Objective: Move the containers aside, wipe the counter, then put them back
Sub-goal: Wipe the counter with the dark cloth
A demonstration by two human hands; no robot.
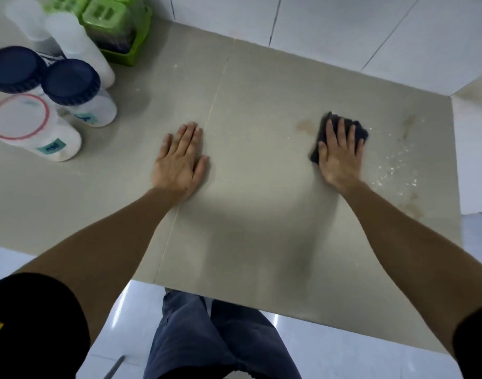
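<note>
Several containers crowd the counter's far left: two blue-lidded jars (71,82), a jar with a red-rimmed white lid (19,117) and two tall white bottles (70,34). My left hand (179,160) lies flat and open on the grey counter (248,86), to the right of the jars and apart from them. My right hand (340,151) presses flat on a dark cloth (323,124) at the counter's right side. The cloth sits beside a brownish stain (304,124).
A green basket (137,47) with green-lidded boxes stands at the back left against the white tiled wall (330,23). Water droplets and brown smears (398,165) mark the counter's right edge. A white side wall (472,154) bounds the right. My legs and the tiled floor show below the front edge.
</note>
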